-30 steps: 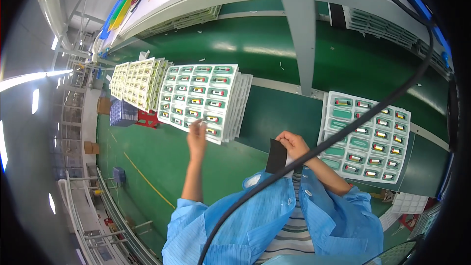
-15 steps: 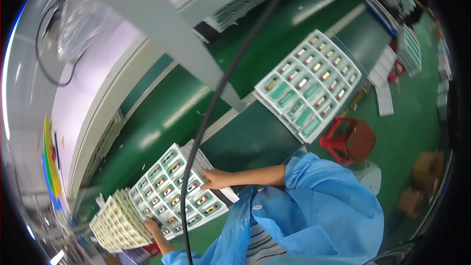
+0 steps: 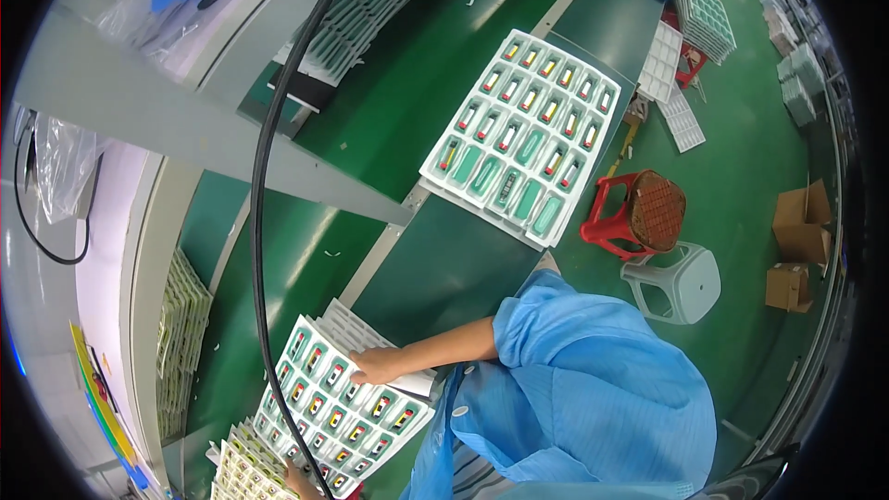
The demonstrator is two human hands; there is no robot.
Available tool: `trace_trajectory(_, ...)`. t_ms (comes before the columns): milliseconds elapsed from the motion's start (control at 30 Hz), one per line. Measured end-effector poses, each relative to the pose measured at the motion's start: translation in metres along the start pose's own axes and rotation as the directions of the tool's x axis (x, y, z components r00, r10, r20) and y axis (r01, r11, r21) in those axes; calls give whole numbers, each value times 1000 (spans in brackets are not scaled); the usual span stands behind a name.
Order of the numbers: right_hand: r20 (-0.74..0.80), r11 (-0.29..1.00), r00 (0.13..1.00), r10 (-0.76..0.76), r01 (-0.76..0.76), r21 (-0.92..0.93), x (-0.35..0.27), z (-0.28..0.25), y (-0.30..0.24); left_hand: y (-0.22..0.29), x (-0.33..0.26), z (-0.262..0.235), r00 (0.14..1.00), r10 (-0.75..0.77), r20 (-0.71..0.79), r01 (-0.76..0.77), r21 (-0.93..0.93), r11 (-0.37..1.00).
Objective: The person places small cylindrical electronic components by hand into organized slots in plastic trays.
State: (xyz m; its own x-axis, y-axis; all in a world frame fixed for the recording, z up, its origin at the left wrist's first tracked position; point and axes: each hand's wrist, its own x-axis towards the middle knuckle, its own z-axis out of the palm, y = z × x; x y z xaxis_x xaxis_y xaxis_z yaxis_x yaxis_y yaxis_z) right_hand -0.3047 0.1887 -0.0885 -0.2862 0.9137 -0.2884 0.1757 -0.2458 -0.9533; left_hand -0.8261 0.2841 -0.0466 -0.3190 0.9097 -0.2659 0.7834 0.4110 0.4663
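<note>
My right hand [image 3: 375, 366] grips the upper right edge of a white tray [image 3: 419, 413], its fingers bent over the rim. In the tray's green-lined compartments lie several small toy-like vehicles in red, yellow, white and black. At the lower edge of the picture, my left hand [image 3: 298, 480] holds the opposite side of this tray; part of it is cut off and a cable crosses near it. More white trays [image 3: 344, 326] show under the tray's far edge. A stack of cream-coloured trays [image 3: 243, 463] sits beside my left hand.
Another filled white tray [image 3: 444, 183] rests farther along the green bench [image 3: 444, 264]. A black cable [image 3: 260, 222] hangs across the view, and a grey post [image 3: 306, 171] stands to the left. At right are a red stool [image 3: 607, 222], a pale plastic stool [image 3: 690, 282] and cardboard boxes [image 3: 798, 231].
The view has shifted, so the held tray and both hands appear lower and the far tray farther up and left. Both hands are still on the same tray.
</note>
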Motion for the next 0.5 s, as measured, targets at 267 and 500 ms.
trace_trajectory(267,-222,934,974,-54,-29,-356,-21,2,-7,24,8,2,997,-75,30,78,-123,989)
trace_trajectory(500,-170,950,968,-186,133,-283,-29,7,-29,-17,-4,-15,994,-109,4,101,-416,904)
